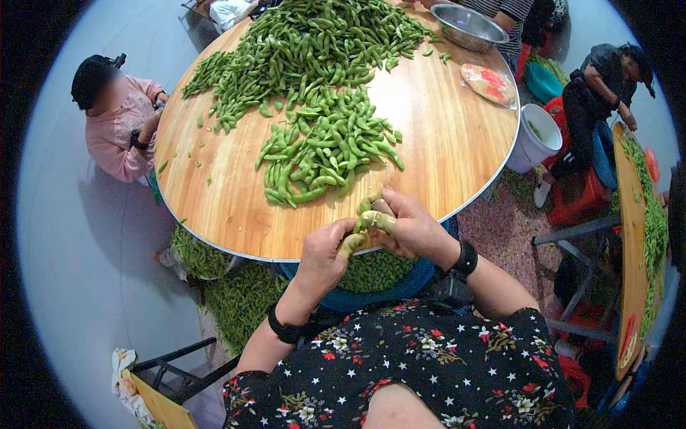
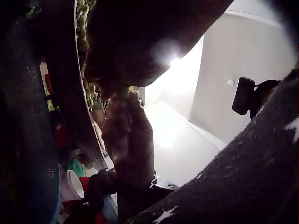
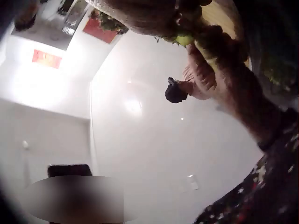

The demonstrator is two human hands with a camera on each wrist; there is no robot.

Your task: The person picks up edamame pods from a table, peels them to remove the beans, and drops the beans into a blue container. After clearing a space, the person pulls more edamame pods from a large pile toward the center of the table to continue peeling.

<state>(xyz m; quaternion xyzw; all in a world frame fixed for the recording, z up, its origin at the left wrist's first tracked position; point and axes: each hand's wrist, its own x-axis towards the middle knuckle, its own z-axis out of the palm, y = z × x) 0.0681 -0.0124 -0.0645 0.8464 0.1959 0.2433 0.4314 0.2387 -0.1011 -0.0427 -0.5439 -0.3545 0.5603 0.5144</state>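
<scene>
Both hands meet over the near edge of the round table in the head view. My left hand (image 1: 323, 259) pinches a green pod (image 1: 351, 244) between thumb and fingers. My right hand (image 1: 418, 227) grips more pods (image 1: 377, 220), their ends touching the left fingertips. A heap of pods (image 1: 329, 154) lies on the wooden table (image 1: 229, 214) just beyond. Dark in the left wrist view, my left hand (image 2: 135, 42) is above my right hand (image 2: 128, 135). The right wrist view shows a bit of green (image 3: 184, 39) between my right hand (image 3: 140, 16) and left hand (image 3: 229, 79).
Below the table edge is a blue tub (image 1: 343, 300) of green pieces. A metal bowl (image 1: 469, 27) and a plastic packet (image 1: 489, 84) lie at the far right. A white bucket (image 1: 536, 137) stands beyond the right edge. People sit left and right.
</scene>
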